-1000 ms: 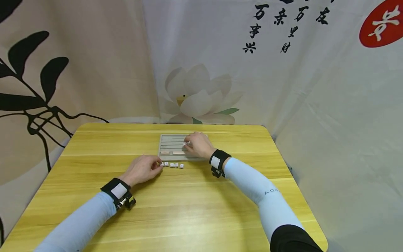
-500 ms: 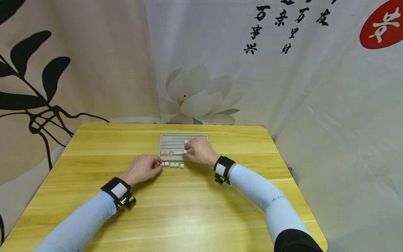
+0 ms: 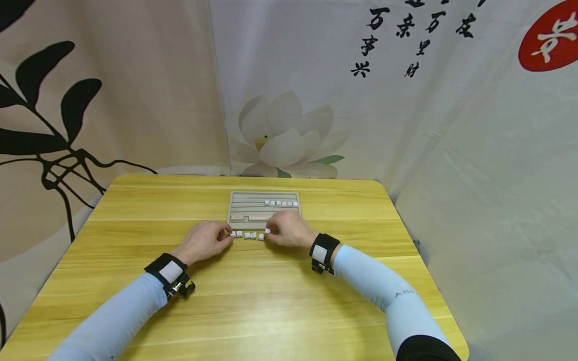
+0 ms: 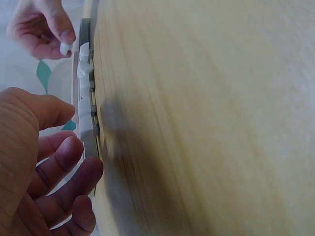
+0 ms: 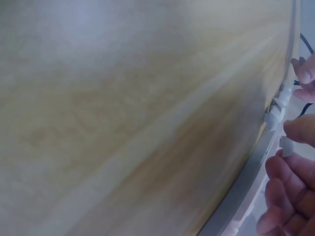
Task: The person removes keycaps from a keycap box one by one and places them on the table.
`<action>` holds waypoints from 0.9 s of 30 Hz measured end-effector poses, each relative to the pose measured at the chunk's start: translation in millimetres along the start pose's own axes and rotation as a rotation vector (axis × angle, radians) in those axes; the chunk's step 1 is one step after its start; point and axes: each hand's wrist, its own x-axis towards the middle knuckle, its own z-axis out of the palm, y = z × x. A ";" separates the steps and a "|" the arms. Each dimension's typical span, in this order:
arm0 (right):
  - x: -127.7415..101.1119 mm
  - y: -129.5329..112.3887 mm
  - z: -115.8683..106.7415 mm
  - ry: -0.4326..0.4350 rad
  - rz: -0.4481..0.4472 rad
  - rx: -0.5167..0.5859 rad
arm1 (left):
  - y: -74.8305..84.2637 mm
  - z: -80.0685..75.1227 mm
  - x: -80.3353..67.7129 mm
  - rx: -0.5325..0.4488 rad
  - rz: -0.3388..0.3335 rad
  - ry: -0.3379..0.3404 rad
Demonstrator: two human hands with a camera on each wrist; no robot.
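Note:
Small white keycaps lie in a loose row on the table just in front of a grey keyboard-like board (image 3: 239,203); one keycap (image 3: 247,235) sits mid-row. My right hand (image 3: 289,228) is at the board's near edge and pinches a white keycap (image 5: 286,146) between thumb and forefinger. At the left end of the row, my left hand (image 3: 205,241) stays beside the keycaps. Its fingers (image 4: 66,157) are loosely bent, with nothing seen between them and the thumb. Several white keycaps (image 3: 278,203) stand in one line on the board's right half.
The board rests near the back of a yellow wooden table (image 3: 253,301). Behind the table hangs a pale printed curtain (image 3: 289,75). Both wrists wear black straps with cameras; the right wrist strap (image 3: 324,252) is over the table.
My right hand has come from the board's rows toward its near edge, uncovering the line of keycaps on the board. It now holds a keycap by the loose row. The left hand has stayed put.

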 end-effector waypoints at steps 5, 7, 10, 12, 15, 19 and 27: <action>-4.3 1.5 4.3 -0.053 0.003 -0.028 | 0.1 0.7 1.2 -0.005 0.001 -0.001; -5.4 2.0 5.7 -0.065 -0.001 -0.025 | 0.1 0.9 1.4 -0.009 0.001 -0.001; -7.1 2.2 8.3 -0.073 -0.008 -0.025 | 0.6 1.2 1.3 -0.013 0.002 -0.001; -7.9 1.7 9.9 -0.080 -0.013 -0.031 | 1.0 1.5 0.7 -0.013 0.000 -0.001; -9.0 -1.0 10.6 -0.093 -0.011 -0.040 | 1.3 2.4 0.5 -0.010 -0.002 0.000; -9.6 -4.8 9.3 -0.110 0.009 -0.023 | 1.7 2.6 0.6 -0.010 -0.001 0.004; -9.2 -5.9 8.6 -0.137 0.048 0.023 | 3.3 3.9 1.1 -0.004 0.009 0.005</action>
